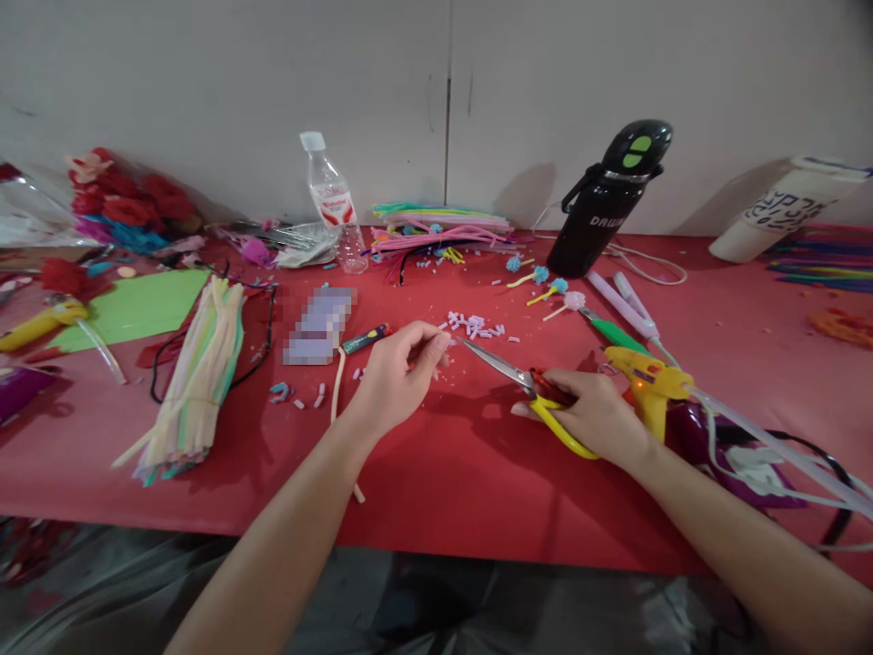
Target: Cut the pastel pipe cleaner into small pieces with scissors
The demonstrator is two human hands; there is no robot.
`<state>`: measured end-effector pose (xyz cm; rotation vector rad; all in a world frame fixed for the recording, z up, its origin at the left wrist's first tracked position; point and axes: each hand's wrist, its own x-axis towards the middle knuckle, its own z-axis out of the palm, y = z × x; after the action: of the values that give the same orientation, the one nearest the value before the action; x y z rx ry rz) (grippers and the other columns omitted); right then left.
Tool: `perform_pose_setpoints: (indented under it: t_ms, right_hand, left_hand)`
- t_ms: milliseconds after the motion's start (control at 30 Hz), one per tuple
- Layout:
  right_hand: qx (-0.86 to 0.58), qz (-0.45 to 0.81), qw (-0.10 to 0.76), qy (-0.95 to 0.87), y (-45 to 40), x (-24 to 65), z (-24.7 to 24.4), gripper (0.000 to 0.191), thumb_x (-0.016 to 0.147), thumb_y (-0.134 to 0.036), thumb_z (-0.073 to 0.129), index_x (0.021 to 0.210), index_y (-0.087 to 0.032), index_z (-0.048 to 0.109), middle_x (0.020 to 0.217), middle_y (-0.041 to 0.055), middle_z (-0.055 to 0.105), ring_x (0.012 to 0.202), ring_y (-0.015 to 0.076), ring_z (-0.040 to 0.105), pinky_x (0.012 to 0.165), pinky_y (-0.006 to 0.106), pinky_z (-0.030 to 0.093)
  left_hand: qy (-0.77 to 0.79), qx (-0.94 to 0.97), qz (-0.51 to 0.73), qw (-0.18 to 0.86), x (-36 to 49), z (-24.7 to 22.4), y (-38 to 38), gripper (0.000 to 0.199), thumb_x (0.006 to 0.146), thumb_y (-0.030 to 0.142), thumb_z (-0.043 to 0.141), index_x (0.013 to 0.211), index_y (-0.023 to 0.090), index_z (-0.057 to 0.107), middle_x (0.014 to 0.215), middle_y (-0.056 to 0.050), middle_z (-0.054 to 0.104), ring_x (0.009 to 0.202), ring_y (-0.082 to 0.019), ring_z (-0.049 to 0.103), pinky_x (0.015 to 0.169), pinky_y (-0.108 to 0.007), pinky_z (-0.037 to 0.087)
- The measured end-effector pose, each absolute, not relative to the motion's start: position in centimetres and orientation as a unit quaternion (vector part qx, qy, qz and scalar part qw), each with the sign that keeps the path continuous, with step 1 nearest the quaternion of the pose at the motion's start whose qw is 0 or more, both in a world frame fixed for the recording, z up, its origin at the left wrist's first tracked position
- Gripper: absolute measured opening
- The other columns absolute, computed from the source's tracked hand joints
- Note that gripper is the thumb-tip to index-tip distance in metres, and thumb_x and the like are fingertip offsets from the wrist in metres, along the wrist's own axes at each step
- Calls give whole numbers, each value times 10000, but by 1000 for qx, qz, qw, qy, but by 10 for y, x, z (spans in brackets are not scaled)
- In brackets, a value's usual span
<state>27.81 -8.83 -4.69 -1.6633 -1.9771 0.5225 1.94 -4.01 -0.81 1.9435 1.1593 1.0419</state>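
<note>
My right hand (604, 414) grips a pair of scissors (501, 364) by the yellow and red handles. The silver blades look shut and point left, with their tip close to the fingers of my left hand (402, 377). Those left fingers are pinched; whatever they hold is too small to make out. Just beyond the scissor tip lies a loose pile of short lilac cut pieces (470, 323). A cream fuzzy stem (336, 391) runs beneath my left forearm. Past my left wrist lies a dark lighter-like stick (365, 339).
A yellow glue gun (647, 377) stands beside my right hand. Fuzzy-stem bundles lie at left (197, 382) and back (443, 232). A clear bottle (334, 205), black flask (600, 209) and white cup (770, 214) stand behind. Small pompom-topped stems (556, 289) lie right of the pile.
</note>
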Motion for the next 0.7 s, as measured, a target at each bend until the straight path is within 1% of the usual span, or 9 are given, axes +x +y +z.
perform_pose_setpoints:
  t_ms: [133,400,700]
  right_hand:
    - [-620,192,249,-719,-89,278,-48,498,700,-609,688,629,-191,428,565,-45,369,517,85,313,440,208,280]
    - [-609,199,251,-726,-88,278,-48,511,705,-604,685,616,-193,395,564,-51,328,524,85,293,437,212,263]
    - [-606,217,246,-724,-89,278,-45,485,699,-616,689,644,-185,473,564,-52,367,526,88,318,451,208,288]
  left_hand:
    - [427,731,413,336,18,-9,-39,203,937,309,501,851,154,600,681,-10,612,590,-92,562,562,-206,452]
    - [422,735,411,336,18,-9,-38,180,932,284,517,851,152,610,689,-5,613,591,-81,569,554,-190,449]
    - [424,737,410,331,19,-9,-39,185,929,292,522,854,153,618,679,-5,614,587,-83,571,559,-193,457]
